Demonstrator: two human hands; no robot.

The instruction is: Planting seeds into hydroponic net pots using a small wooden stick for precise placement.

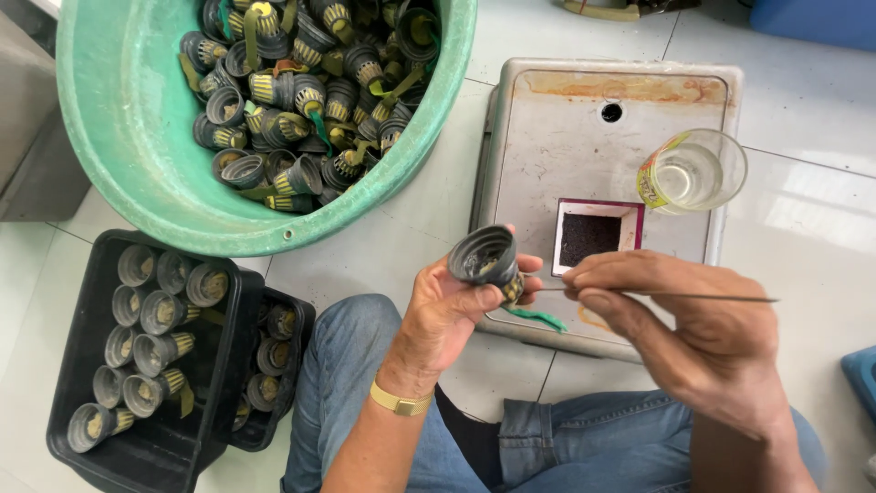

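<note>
- Head view: the left hand (447,310) is closed around a small dark ribbed cup (484,259), held with its open mouth up and tilted toward the camera, above the person's lap and the near edge of a grey metal board (547,155).
- A green strip (534,317) hangs from the cup's lower end, just under the left thumb.
- The right hand (693,319) pinches a thin metal rod (675,295) between thumb and fingers; the rod lies level, its left tip close to the cup, though contact cannot be told.
- On the board sits a small square tray (598,236) with a dark-red rim, filled with fine dark grains, and to its right a clear plastic cup (698,169).
- A large green basin (119,128) at upper left holds a heap of similar dark cups.
- At lower left, a black crate (155,447) holds about 12 such cups in rows; a 2nd black crate (297,319) beside it holds more.
- A gold wristband (399,401) circles the left wrist.
</note>
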